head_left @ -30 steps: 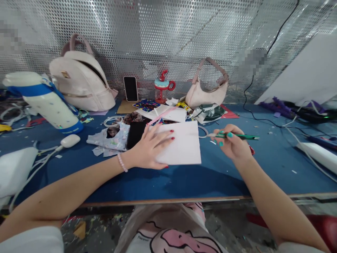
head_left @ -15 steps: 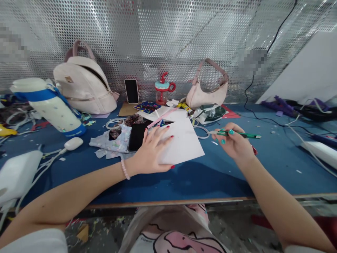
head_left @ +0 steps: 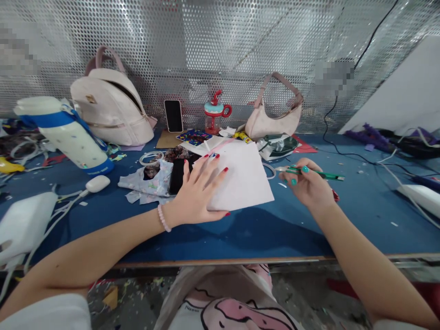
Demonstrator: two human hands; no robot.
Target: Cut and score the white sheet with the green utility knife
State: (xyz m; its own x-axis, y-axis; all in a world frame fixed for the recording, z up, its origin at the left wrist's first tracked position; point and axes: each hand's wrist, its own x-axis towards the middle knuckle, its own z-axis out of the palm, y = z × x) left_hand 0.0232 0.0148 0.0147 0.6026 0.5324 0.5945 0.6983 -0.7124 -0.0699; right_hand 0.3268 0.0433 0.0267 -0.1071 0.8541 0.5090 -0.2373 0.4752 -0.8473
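My left hand [head_left: 196, 192] lies flat with spread fingers on a white sheet of card [head_left: 244, 178] on the blue table [head_left: 261, 229]. The sheet is turned at an angle, one corner pointing right. My right hand [head_left: 309, 185] is closed round a green utility knife [head_left: 312, 173], held level just right of the sheet, its blade end pointing left toward the sheet. A black phone [head_left: 178, 175] and patterned fabric scraps [head_left: 147, 181] lie under and left of my left hand.
At the back stand a pink backpack [head_left: 110, 107], an upright phone [head_left: 173, 115], a small red-lidded bottle [head_left: 213, 117] and a pink handbag [head_left: 273, 119]. A white and blue bottle [head_left: 65, 135], a white mouse [head_left: 97, 183] and cables lie left. Cables run along the right.
My left hand has turned the white sheet anticlockwise and pushed it a little away. My right hand with the knife has stayed almost in place.
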